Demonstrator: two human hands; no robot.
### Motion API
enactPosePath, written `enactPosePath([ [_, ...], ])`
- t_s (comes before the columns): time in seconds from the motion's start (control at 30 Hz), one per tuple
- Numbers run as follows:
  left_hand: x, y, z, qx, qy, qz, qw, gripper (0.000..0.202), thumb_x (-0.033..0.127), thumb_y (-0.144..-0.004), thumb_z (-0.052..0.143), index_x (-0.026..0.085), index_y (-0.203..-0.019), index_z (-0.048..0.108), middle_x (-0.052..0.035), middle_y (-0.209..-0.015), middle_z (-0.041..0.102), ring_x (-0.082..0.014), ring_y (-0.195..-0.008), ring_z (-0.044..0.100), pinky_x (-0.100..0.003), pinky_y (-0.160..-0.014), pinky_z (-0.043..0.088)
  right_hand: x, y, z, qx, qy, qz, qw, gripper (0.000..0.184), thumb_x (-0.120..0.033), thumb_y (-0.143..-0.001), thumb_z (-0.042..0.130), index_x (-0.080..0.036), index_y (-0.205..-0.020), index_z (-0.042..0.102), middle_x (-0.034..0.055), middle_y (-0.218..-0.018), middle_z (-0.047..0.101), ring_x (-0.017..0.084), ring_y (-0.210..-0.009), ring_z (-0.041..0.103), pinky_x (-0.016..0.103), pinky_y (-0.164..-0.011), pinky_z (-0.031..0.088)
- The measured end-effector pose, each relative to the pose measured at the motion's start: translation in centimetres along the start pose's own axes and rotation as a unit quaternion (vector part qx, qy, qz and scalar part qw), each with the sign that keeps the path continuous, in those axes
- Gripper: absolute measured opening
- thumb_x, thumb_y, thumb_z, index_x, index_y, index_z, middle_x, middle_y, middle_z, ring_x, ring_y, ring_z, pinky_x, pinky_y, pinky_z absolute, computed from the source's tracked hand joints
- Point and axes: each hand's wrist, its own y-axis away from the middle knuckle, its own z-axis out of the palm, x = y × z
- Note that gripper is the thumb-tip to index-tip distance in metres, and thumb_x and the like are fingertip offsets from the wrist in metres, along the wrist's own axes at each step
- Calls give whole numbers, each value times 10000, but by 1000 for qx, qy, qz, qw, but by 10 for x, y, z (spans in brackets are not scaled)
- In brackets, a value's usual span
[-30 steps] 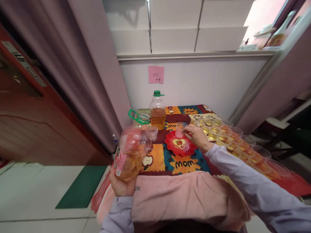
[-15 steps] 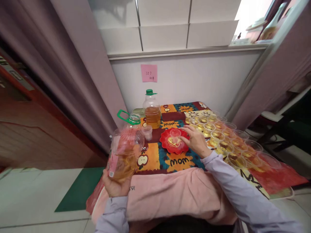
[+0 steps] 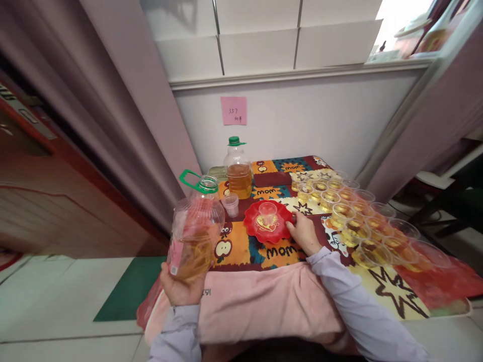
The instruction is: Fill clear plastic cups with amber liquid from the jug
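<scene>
Clear ribbed plastic jug w/ amber liquid and a pink label is at the near left edge of the table; left hand is gripping it, cupped round the base from below, prob. b/c the weight sits low; its uncapped neck points up, so nothing spills; can't tell if the base also rests on the table.

Red scalloped plate w/ a gold heart lies flat, right of the jug; small clear plastic cup stands upright on it, toward the far side, and the plate prob. gives it a steady base; right hand is at the plate's right rim, thumb and fingers close together; can't tell if they pinch it or just touch, maybe to steady it.

Nested stack of clear plastic cups stands btwn jug and plate, prob. for easy reach; 2nd clear jug, green-capped, part full of amber, is behind it; rows of clear cups w/ yellow liquid fill the right side, packed close, prob. to save space; all on a multicoloured "mom" print cloth.
</scene>
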Motion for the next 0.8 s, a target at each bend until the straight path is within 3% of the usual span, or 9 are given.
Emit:
enactPosePath([
  [0.17, 0, 1, 5, 8, -12, 5, 1000, 600, 659, -755, 779, 297, -1233, 755, -64, -1284, 799, -363, -1233, 704, -479, -855, 663, -4, 7, 8, 2, -74, 1, 997, 441, -349, -980, 680, -126, -1361, 680, 141, -1104, 828, 265, -982, 802, 336, -889, 572],
  [0.27, -1, 1, 8, 19, -3, 13, 1000, 567, 635, -814, 724, 298, -1270, 747, -41, -1277, 794, -333, -1193, 712, -473, -856, 658, -4, 11, 10, -1, -109, -3, 994, 484, -366, -959, 691, -133, -1382, 668, 119, -1076, 832, 234, -842, 805, 329, -823, 594],
  [0.33, -1, 2, 10, 14, -2, 12, 1000, 560, 633, -821, 714, 292, -1264, 753, -39, -1256, 796, -323, -1153, 719, -474, -848, 658, -3, 11, 5, 5, -122, -3, 993, 530, -376, -948, 688, -120, -1411, 644, 132, -1098, 826, 238, -811, 802, 356, -829, 605],
  [0.43, -1, 2, 10, 9, -2, 11, 1000, 572, 639, -811, 713, 278, -1251, 762, -60, -1272, 793, -347, -1189, 710, -499, -868, 656, -8, 6, -15, 71, -166, -9, 984, 610, -437, -916, 713, -106, -1422, 633, 188, -1194, 793, 267, -835, 794, 431, -870, 617],
  [0.53, -1, -1, 6, 25, 1, 9, 1000, 543, 625, -820, 709, 299, -1252, 758, -48, -1273, 796, -359, -1247, 694, -527, -904, 650, -30, -2, -38, 146, -323, -40, 934, 685, -571, -900, 740, -171, -1442, 619, 186, -1288, 753, 258, -884, 785, 437, -846, 644],
  [0.63, -2, -4, 1, 34, 6, 8, 999, 556, 612, -814, 720, 312, -1282, 744, -46, -1242, 808, -360, -1219, 715, -534, -909, 652, -62, -4, -45, 166, -511, -58, 842, 679, -647, -956, 675, -248, -1490, 545, 134, -1322, 728, 220, -944, 789, 392, -835, 666],
  [0.7, -2, -5, 0, 27, 11, 2, 1000, 580, 602, -812, 730, 297, -1305, 736, -74, -1238, 814, -363, -1192, 735, -528, -929, 650, -78, 0, -36, 155, -581, -52, 797, 625, -664, -983, 638, -252, -1445, 561, 107, -1255, 740, 207, -916, 794, 371, -801, 674],
  [0.8, 0, -3, 3, 19, 12, -4, 1000, 589, 580, -840, 706, 261, -1335, 727, -115, -1217, 824, -366, -1109, 776, -538, -952, 650, -86, 12, -8, 84, -614, -53, 783, 565, -698, -988, 614, -213, -1274, 664, 89, -1055, 773, 207, -797, 782, 358, -702, 673],
])
